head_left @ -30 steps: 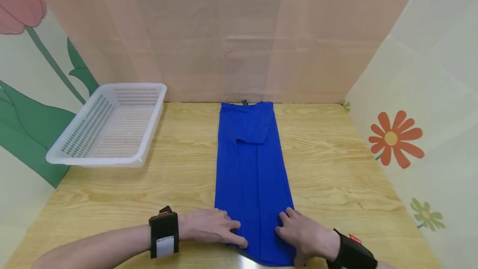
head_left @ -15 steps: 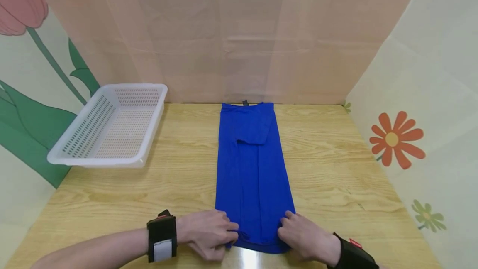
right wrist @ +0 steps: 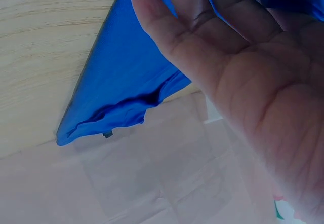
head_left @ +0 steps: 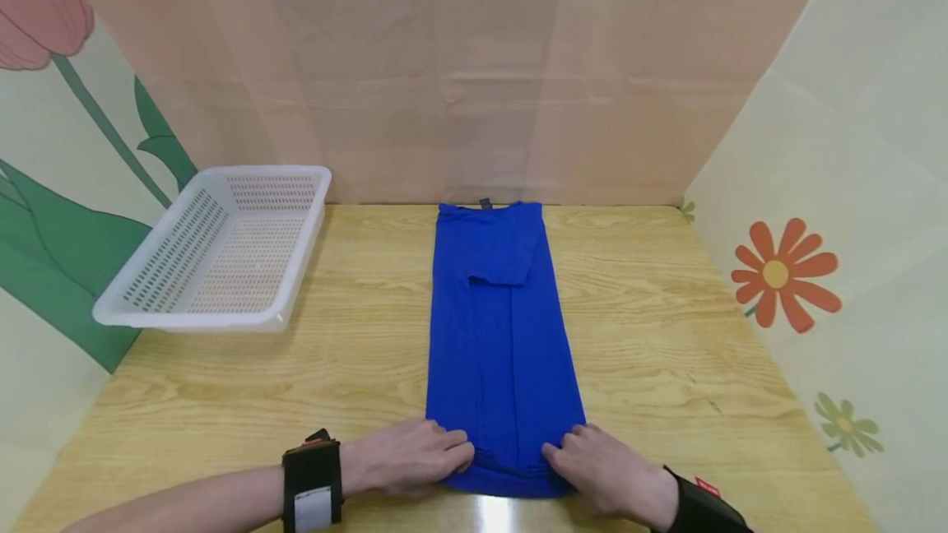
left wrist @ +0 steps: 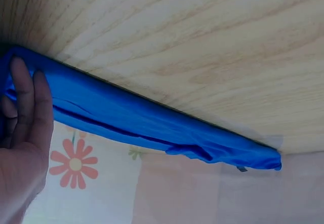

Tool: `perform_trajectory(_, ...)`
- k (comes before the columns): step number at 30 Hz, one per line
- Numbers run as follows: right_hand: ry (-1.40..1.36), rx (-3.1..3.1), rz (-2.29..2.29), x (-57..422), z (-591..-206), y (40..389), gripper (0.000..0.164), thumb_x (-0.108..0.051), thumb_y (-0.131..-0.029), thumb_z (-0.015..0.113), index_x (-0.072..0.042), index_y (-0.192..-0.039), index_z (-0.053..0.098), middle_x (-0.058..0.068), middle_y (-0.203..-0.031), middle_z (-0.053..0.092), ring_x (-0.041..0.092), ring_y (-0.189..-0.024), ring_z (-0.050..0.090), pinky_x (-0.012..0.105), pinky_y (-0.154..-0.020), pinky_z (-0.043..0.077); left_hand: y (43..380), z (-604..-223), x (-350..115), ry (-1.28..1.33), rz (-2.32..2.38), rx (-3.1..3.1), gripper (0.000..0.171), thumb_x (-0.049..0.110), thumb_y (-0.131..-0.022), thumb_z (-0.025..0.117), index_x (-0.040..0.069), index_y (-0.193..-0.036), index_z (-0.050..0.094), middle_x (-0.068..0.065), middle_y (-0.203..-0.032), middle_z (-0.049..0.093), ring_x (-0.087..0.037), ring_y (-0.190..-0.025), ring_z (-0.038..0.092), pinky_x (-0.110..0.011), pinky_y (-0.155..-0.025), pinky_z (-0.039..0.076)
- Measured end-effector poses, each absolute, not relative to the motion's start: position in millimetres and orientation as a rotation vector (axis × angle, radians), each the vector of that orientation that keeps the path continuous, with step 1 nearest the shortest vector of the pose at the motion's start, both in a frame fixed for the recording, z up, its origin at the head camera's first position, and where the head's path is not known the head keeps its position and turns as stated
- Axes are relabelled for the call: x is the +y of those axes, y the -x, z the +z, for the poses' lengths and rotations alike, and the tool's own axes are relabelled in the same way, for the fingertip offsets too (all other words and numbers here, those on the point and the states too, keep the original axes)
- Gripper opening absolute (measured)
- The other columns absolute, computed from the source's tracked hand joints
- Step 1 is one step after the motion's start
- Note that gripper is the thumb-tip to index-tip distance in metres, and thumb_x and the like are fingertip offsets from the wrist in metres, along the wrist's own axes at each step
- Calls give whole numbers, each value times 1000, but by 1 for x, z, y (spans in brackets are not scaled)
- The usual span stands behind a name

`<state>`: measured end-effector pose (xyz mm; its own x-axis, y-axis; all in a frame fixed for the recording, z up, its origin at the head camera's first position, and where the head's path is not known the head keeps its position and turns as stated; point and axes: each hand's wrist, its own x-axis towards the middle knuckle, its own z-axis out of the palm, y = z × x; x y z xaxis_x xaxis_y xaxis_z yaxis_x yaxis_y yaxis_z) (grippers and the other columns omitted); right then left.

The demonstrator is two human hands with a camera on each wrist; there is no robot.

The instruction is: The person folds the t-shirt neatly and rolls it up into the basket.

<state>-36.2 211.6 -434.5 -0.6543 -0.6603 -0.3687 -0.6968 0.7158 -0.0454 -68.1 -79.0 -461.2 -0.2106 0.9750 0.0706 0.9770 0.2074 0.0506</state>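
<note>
A blue T-shirt (head_left: 494, 352), folded into a long strip, lies on the table with a sleeve (head_left: 498, 257) laid across its far end. The near hem is turned up in a narrow fold. At the hem's left corner my left hand (head_left: 410, 455) grips the cloth between thumb and curled fingers. My right hand (head_left: 603, 467) holds the right corner the same way. In the left wrist view the fingers (left wrist: 44, 107) lie against the blue cloth (left wrist: 116, 107). The right wrist view has the palm and bent fingers (right wrist: 157, 19) over the fabric; the thumb's grip is partly hidden.
A white perforated plastic basket (head_left: 248, 261) stands on the left of the wooden table (head_left: 644, 327). A pinkish sheet (head_left: 474, 89) closes off the back, and flower-printed panels (head_left: 852, 187) flank both sides. Each wrist wears a black strap (head_left: 313, 484).
Both hands have gone from lying on the near end to gripping its corners. The near hem has been folded up and away, so the strip is slightly shorter.
</note>
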Motion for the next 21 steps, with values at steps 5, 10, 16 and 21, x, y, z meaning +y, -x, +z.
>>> perform_trajectory(5,1082,2584,89,211,-434,35,29,-20,-75,83,-13,-96,64,0,-75,63,12,-66,54,30,-62,47,67,-461,-81,1917,-302,-2547,33,4,-98,55,12,-130,53,9,-80,60,6,-55,36,-5,-48,27)
perform_trajectory(10,1061,2564,23,210,-432,34,16,-10,-80,77,-13,-88,64,-3,-69,56,8,-59,45,25,-56,39,64,-459,-83,1880,-286,-2535,12,11,-97,61,13,-109,60,14,-64,42,6,-51,26,-8,-46,20)
perform_trajectory(16,1084,2571,-5,211,-432,31,14,-12,-83,77,-14,-87,64,-3,-73,58,7,-63,46,24,-57,39,57,-455,-81,1771,-139,-2496,22,28,-99,62,21,-79,60,15,-63,55,4,-52,42,-13,-46,25)
perform_trajectory(21,1061,2562,-189,211,-430,32,11,-19,-86,76,-16,-79,68,-9,-71,60,1,-63,47,23,-56,39,54,-452,-80,1800,-140,-2588,26,32,-102,58,23,-79,64,14,-68,61,4,-58,49,-12,-50,31)
